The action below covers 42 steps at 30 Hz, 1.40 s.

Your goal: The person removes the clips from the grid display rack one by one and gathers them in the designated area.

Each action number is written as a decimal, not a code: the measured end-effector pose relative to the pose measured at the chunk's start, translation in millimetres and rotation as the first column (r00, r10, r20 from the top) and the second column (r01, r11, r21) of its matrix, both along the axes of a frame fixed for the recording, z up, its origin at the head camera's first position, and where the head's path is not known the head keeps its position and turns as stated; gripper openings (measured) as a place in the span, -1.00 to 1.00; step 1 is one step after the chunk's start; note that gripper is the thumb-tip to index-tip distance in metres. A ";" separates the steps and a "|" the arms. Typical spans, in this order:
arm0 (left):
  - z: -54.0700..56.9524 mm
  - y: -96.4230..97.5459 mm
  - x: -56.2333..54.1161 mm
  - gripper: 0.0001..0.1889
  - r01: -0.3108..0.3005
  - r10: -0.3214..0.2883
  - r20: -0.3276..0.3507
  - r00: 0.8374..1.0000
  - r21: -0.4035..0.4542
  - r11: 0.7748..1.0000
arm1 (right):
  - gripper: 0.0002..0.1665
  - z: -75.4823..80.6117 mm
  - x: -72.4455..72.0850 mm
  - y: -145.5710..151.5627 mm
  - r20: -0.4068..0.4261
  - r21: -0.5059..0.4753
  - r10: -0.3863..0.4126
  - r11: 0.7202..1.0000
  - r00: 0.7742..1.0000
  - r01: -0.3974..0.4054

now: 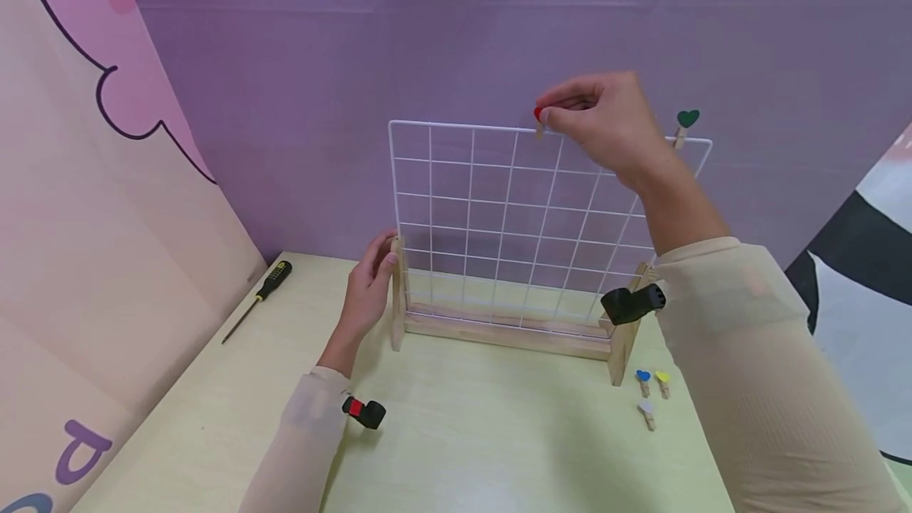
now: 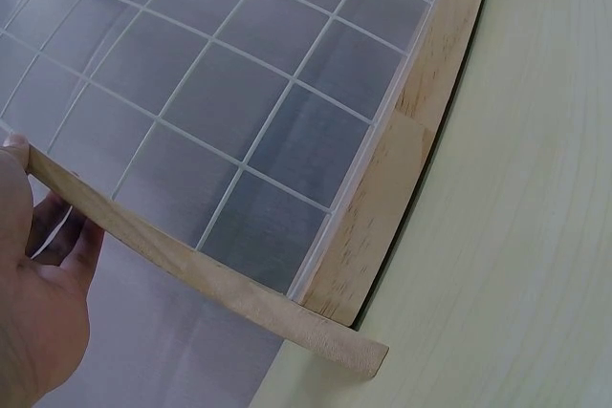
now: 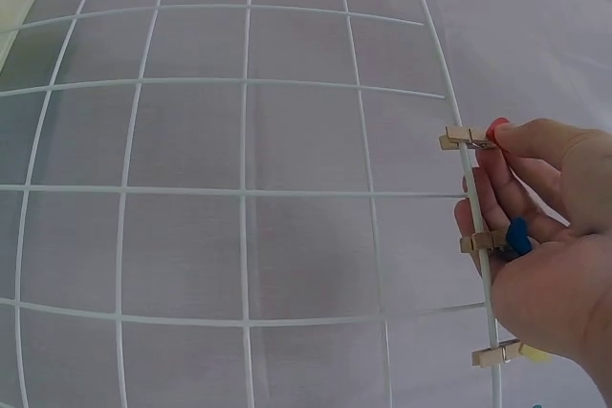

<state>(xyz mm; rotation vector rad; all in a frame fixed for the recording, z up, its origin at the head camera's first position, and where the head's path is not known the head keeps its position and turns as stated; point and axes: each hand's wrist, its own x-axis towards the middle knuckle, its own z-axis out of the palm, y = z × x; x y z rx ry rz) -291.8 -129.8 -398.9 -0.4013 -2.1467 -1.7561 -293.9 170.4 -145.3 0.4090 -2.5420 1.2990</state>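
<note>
A white wire grid (image 1: 492, 196) stands upright in a wooden stand (image 1: 506, 335). My right hand (image 1: 613, 121) pinches a small clothespin with a red heart (image 1: 538, 113) at the grid's top wire. In the right wrist view the wooden jaws of that red clothespin (image 3: 464, 138) straddle the wire. Clothespins with a blue heart (image 3: 517, 236) and a yellow heart (image 3: 535, 354) sit on the same wire, partly behind the hand. Farther right is one with a green heart (image 1: 687, 119). My left hand (image 1: 369, 279) grips the stand's left upright (image 2: 191, 265), thumb on one side and fingers on the other.
Three more heart clothespins, blue (image 1: 644, 380), yellow (image 1: 663, 383) and white (image 1: 647, 414), lie on the table (image 1: 456, 434) right of the stand. A black and yellow screwdriver (image 1: 274, 282) lies at the left edge. A purple backdrop (image 1: 285, 85) rises behind the grid.
</note>
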 end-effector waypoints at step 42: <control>-23.7 -8.4 -21.1 -0.53 -0.007 0.005 -0.059 0.998 -0.029 1.000 | -0.76 -0.4 14.7 5.1 -0.256 -0.285 -0.011 0.956 0.966 -0.065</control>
